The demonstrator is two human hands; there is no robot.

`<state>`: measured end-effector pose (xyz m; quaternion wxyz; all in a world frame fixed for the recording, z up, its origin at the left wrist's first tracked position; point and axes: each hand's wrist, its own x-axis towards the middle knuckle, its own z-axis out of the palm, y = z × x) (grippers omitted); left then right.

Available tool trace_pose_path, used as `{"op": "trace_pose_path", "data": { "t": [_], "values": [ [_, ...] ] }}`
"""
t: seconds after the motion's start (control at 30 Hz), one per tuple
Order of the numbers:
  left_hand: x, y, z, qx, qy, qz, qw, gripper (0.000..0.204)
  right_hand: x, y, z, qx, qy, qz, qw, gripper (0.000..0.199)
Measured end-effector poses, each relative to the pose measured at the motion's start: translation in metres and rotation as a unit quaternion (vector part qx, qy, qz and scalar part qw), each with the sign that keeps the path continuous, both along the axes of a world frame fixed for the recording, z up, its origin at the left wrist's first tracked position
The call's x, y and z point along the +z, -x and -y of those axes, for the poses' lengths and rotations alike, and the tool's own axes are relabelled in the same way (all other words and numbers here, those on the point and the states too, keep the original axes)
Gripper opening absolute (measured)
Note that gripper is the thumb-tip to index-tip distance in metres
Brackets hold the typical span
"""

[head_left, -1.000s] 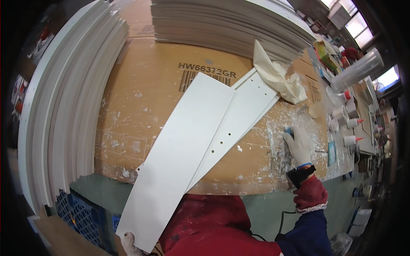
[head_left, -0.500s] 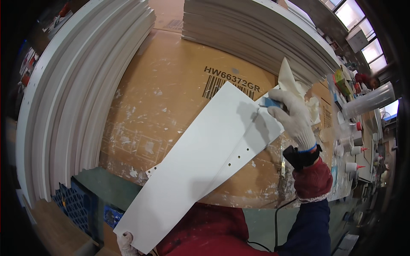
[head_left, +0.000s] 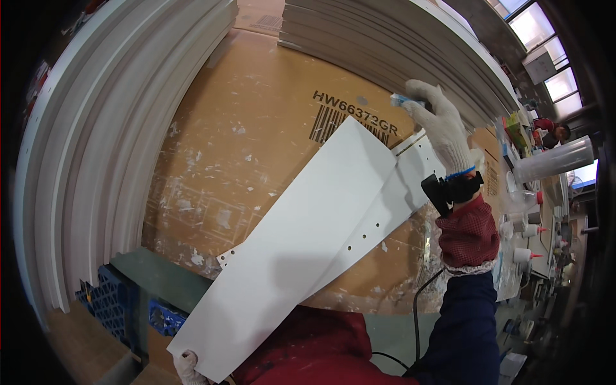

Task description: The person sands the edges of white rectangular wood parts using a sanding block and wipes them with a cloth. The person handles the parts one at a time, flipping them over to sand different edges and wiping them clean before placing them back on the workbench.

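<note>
Left hand [head_left: 185, 367]: pinching white board [head_left: 289, 240]; I fear one-ended grip could let it slide.
Right hand [head_left: 443, 128]: pinching blue piece [head_left: 403, 99].

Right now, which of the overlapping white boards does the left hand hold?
The uppermost board, with a plain visible face: the gloved left hand grips its near end. The board beneath it shows round holes.

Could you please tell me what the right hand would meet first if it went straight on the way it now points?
Probably the far stack of pale boards, which lies up ahead of the right hand in the picture, though the depth between them is hard to judge.
</note>
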<state>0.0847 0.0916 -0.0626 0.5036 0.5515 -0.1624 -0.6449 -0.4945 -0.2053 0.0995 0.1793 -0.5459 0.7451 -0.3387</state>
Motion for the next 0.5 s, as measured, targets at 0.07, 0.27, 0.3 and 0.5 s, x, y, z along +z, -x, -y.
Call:
{"op": "trace_pose_path", "data": {
  "t": [0.07, 0.27, 0.3, 0.5],
  "values": [
    [-0.003, -0.008, -0.001, -0.009, -0.003, 0.01, 1.0, 0.071, -0.007, 0.025, -0.025, -0.021, 0.005, 0.052, 0.998, 0.039],
    [0.019, 0.031, 0.016, 0.023, 0.025, 0.045, 0.998, 0.061, -0.022, 0.04, -0.113, -0.111, 0.044, 0.083, 0.989, 0.031],
    [0.017, 0.028, 0.014, 0.027, -0.005, 0.079, 0.996, 0.057, -0.026, 0.046, -0.128, -0.124, 0.041, 0.092, 0.987, 0.03],
    [-0.011, 0.01, 0.024, -0.028, -0.041, 0.114, 0.992, 0.034, -0.059, 0.087, -0.221, -0.222, 0.025, 0.103, 0.969, 0.029]
  ]
}}
